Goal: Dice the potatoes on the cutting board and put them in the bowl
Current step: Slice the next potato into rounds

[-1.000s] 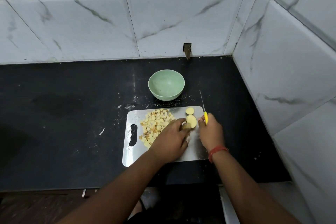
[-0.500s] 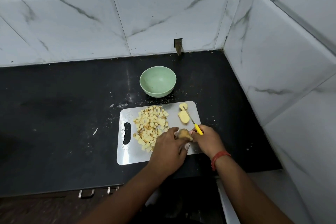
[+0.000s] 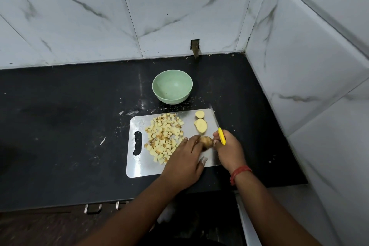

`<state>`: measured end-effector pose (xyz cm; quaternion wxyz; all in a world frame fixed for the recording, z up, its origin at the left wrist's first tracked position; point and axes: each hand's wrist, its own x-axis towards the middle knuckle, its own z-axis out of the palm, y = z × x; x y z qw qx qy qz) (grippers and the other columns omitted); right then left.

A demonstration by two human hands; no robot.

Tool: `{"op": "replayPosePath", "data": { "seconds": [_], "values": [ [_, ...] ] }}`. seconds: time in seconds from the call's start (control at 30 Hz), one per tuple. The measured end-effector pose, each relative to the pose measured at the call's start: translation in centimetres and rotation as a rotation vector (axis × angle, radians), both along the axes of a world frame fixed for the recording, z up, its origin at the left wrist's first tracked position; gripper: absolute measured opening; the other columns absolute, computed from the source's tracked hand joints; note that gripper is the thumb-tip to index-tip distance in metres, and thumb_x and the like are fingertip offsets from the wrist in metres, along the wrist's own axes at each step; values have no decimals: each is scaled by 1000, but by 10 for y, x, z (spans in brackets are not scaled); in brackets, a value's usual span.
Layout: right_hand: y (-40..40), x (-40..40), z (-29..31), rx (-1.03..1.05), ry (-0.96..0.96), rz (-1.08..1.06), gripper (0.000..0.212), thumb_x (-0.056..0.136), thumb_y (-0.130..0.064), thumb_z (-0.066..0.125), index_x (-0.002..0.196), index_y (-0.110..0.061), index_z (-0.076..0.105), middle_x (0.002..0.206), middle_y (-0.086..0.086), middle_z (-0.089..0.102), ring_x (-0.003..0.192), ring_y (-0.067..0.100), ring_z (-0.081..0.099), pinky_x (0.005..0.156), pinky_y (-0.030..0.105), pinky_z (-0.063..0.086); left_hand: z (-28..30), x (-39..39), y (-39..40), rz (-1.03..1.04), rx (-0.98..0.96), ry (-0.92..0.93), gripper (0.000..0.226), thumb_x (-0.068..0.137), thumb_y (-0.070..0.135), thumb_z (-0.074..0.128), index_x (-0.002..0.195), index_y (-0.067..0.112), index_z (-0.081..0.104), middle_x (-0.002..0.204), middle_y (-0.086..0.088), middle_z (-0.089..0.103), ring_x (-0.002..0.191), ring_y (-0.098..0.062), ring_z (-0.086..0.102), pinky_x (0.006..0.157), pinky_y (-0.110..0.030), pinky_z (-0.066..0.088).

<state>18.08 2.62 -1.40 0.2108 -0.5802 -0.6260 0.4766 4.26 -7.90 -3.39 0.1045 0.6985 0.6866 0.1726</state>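
A metal cutting board (image 3: 139, 168) is lying on the black surface (image 3: 60, 126), with its handle slot toward the person's left. A pile of diced potato cubes (image 3: 164, 139) is covering the left and middle part of the board. Two cut potato slices (image 3: 200, 125) are lying flat near the board's far right corner, one just beyond the other, both apart from the pile.

The left hand (image 3: 184, 164) is resting over the near middle of the board. Its fingers (image 3: 192, 140) are curling onto an unpeeled potato piece (image 3: 206, 142) and holding it against the board, just in front of the nearer slice.

The right hand (image 3: 228, 151) is positioned just to the right of the potato piece. Its fingers are closing round the yellow handle of a knife (image 3: 221, 136). The blade is pointing away from the person, along the board's right edge, past the slices. Whether the blade is touching the board cannot be told. A red thread band (image 3: 239, 172) is sitting on the right wrist.

A pale green bowl (image 3: 172, 98) is standing upright on the surface just beyond the board's far edge, not touching it. No cubes are showing inside it.

White marbled wall tiles (image 3: 179, 16) are enclosing the surface at the back and on the right. Small white scraps (image 3: 102, 141) are lying on the surface left of the board.
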Motion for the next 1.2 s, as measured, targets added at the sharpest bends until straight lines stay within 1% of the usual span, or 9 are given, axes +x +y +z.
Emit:
{"op": "replayPosePath", "data": {
  "seconds": [0.1,0.2,0.37,0.43,0.63,0.77,0.9,1.03,1.2],
  "values": [
    [-4,6,6,79,-58,-26,23,98,-16,52,120,-13,60,114,2,64,105,18,60,93,34,49,-3,0,0,-73,11,85,59,101,36,49,154,16,35,158,-7,34,138,-27,38,121,-39,29],
    [-15,14,12,121,-127,22,30,102,-21,46,129,-9,50,114,9,63,103,26,61,84,32,47,-4,-3,1,-89,52,123,57,101,33,51,153,13,41,156,-9,40,135,-30,43,120,-36,26],
    [-40,20,13,142,-283,150,18,103,-23,38,114,-10,45,92,13,63,79,27,61,65,34,47,-8,-2,1,-89,104,130,53,98,27,57,147,9,48,152,-13,46,134,-30,45,121,-37,22],
    [-49,21,13,161,-330,199,16,103,-22,37,111,-9,43,90,14,62,76,27,61,62,34,45,-11,0,1,-92,93,118,55,98,26,57,148,8,46,154,-15,44,137,-30,42,122,-38,23],
    [-59,18,12,131,-468,285,17,105,-23,35,112,-9,42,97,13,66,83,26,65,69,36,49,-15,0,4,-98,98,144,48,99,26,54,142,4,54,147,-18,50,131,-34,49,122,-42,28],
    [-55,15,13,37,-488,302,20,104,-20,37,114,-4,43,107,19,64,94,31,64,73,33,47,-12,-1,6,-95,97,136,50,104,36,43,140,4,56,145,-17,52,130,-34,50,122,-40,29],
    [-47,6,12,-60,-558,346,23,100,-12,41,119,0,42,116,21,61,106,33,62,82,33,46,-13,-1,8,-108,98,121,52,105,38,37,140,3,56,144,-18,52,128,-34,51,121,-42,31],
    [-48,6,12,-88,-624,360,27,96,-8,42,122,-1,42,117,18,61,106,30,62,78,31,44,-15,1,10,-93,92,91,49,106,35,38,139,4,56,143,-17,51,126,-34,51,119,-45,33],
    [-71,27,8,-122,-649,366,24,100,-12,42,122,-2,39,115,15,63,104,26,64,70,26,38,-14,1,9,-83,83,88,50,106,36,38,140,4,56,143,-15,51,126,-34,51,118,-44,35]
  ]
}}
